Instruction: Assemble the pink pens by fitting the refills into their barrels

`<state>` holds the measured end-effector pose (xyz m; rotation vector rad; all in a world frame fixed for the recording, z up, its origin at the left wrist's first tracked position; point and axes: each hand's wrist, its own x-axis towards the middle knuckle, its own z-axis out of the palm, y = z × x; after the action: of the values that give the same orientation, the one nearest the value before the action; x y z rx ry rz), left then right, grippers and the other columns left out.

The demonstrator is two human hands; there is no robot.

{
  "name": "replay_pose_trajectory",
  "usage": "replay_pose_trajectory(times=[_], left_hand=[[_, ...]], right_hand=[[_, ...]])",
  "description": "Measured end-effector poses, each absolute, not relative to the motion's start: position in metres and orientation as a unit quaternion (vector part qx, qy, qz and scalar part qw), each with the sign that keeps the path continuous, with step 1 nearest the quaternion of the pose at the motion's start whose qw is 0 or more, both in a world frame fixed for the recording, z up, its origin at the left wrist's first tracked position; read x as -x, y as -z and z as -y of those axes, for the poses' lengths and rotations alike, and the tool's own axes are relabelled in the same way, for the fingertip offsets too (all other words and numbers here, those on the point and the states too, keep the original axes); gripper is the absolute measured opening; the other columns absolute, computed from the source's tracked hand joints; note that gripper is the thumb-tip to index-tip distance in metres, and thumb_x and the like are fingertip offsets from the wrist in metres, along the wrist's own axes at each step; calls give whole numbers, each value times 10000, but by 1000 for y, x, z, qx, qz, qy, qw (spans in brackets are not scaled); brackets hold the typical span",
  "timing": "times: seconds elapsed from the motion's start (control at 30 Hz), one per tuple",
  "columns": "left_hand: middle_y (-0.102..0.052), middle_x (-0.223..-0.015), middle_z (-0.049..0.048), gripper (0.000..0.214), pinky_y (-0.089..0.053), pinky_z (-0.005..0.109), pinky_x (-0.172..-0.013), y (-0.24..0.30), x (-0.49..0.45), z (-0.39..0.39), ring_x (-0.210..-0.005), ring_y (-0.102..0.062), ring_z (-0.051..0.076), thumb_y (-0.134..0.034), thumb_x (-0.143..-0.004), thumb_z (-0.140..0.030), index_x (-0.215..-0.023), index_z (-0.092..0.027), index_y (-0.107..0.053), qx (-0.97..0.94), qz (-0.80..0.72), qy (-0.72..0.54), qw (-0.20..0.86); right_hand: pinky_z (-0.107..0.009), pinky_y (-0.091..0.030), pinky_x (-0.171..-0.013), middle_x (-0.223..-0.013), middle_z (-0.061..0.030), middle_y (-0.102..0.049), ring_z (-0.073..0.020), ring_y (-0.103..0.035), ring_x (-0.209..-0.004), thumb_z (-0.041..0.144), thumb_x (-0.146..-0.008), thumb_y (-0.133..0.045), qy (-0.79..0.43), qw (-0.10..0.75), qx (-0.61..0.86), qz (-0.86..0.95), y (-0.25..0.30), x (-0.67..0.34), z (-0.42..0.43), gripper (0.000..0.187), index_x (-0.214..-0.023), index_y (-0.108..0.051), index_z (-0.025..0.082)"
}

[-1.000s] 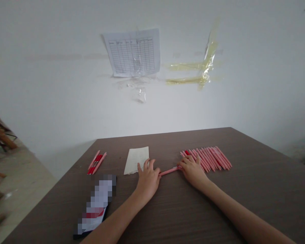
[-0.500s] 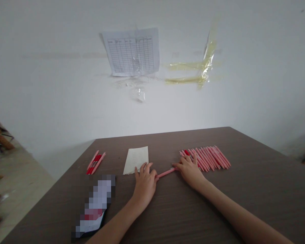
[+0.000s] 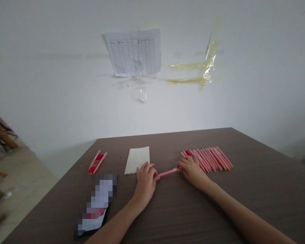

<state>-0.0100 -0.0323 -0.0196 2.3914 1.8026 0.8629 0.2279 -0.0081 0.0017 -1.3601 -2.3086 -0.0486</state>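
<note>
Both hands are on it: the left hand (image 3: 145, 184) has its grip pinched round the 8-o'clock end of a pink pen (image 3: 167, 173), and the right hand (image 3: 191, 170) grasps the 2-o'clock end. So the pen spans the gap between them, low at the counter (image 3: 183, 206); whether it touches the surface, I can't tell.

Just beside the right hand, between 2 and 3 o'clock from that pen, there's a slanting row of pens (image 3: 210, 158), mostly pink, a red one (image 3: 188, 153) near its 9-o'clock end. Over towards 10 o'clock lies a pale sheet (image 3: 138, 157), the left fingers overlapping its near edge in view. Farther out at 9, a small pen group (image 3: 98, 163), pink outside, red within. At 8, a dark-edged flat object (image 3: 99, 206), its face pixelated.

Up on the wall (image 3: 73, 98), a printed table (image 3: 134, 54) between 11 and 12, yellowish tape (image 3: 207, 69) at 1.
</note>
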Motion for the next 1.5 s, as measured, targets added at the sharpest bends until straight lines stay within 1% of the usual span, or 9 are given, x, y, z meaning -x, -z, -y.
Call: replay_pose_trajectory(times=[0.1,0.2,0.27,0.53,0.7,0.8,1.03,1.33,1.5], left_hand=[[-641,-1201,56,91,-262,682,-1069,16,10,33,-1284,-465,308,-676,-795,-140,-809,-203,-612,-766,-568,-300,21],[-649,-1149,64,92,-330,634,-1054,13,12,32,-1224,-514,283,-673,-796,-132,-787,-198,-609,-761,-551,-342,6],[-644,-1147,68,72,-344,619,-1054,13,13,31,-1218,-517,276,-664,-809,-148,-789,-201,-620,-757,-541,-365,-12],[-630,-1192,66,53,-266,680,-1074,10,13,35,-1257,-483,298,-637,-849,-221,-823,-235,-681,-756,-533,-374,-61],[-620,-1191,42,134,-208,694,-1095,3,11,41,-1296,-423,314,-629,-846,-200,-754,-256,-710,-760,-546,-342,-85],[-607,-1196,42,191,-211,696,-1094,0,11,42,-1305,-400,324,-613,-840,-158,-737,-271,-728,-758,-556,-329,-91],[-582,-1174,56,233,-226,681,-1110,2,10,40,-1296,-411,314,-583,-825,-95,-718,-245,-726,-762,-554,-324,-90],[-578,-1086,73,246,-274,648,-1098,5,10,37,-1206,-467,287,-565,-816,-64,-693,-211,-719,-765,-541,-344,-59],[-595,-1018,67,234,-436,527,-981,9,10,32,-1035,-530,244,-600,-801,-77,-612,-182,-691,-752,-548,-365,-18]], right_hand=[[-572,-258,-1064,-965,-36,-669,-247,-536,-1068,176,-924,-500,-2,255,477,841,0,-232,7,188,-934,-672,250],[-528,-337,-1013,-961,-50,-660,-245,-538,-1039,188,-926,-497,-28,270,455,848,4,-234,5,189,-960,-672,251],[-508,-362,-993,-953,-53,-658,-240,-541,-1021,193,-930,-495,-42,279,438,854,6,-236,3,191,-974,-672,250],[-486,-382,-994,-934,-61,-670,-229,-558,-973,244,-943,-509,-50,304,405,861,5,-239,1,160,-963,-665,216],[-526,-297,-1057,-950,-50,-703,-227,-587,-1029,267,-937,-525,-36,305,415,856,1,-239,2,173,-929,-694,232],[-552,-209,-1093,-938,-25,-729,-229,-595,-1061,285,-923,-558,-16,308,420,853,2,-239,3,161,-913,-717,266],[-592,-84,-1122,-871,0,-755,-230,-590,-1060,284,-911,-580,22,325,435,839,1,-236,6,152,-918,-731,300],[-629,-23,-1123,-828,-5,-753,-244,-574,-1086,256,-927,-547,51,357,421,832,-4,-232,13,187,-919,-731,294],[-621,-9,-1129,-857,12,-754,-233,-560,-1107,216,-933,-523,66,376,410,828,-5,-232,13,219,-895,-721,299]])
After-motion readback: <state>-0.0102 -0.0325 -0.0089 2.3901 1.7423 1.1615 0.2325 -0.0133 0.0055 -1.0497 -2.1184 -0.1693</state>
